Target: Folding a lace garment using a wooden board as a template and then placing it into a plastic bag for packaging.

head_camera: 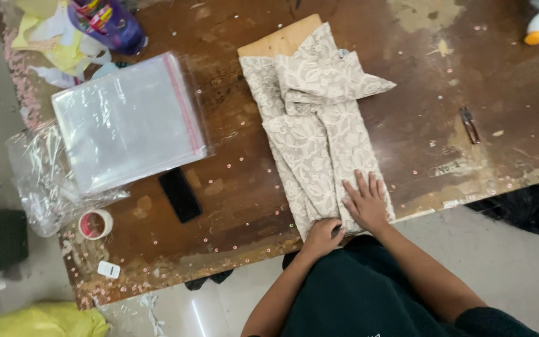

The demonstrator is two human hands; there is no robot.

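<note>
Two hands work at the near edge of a worn brown table (481,81). Folded beige floral cloth (319,125) lies down the table's middle over a wooden board (279,40). The right hand (366,203) presses flat on the cloth's near end, fingers (362,185) spread wide, gripping nothing. The left hand (321,237) curls its fingers around the cloth's near edge. A stack of clear plastic bags (129,118) with a red strip lies well to the left, with a black phone (180,195) and a tape roll (95,224) nearer the front edge.
</note>
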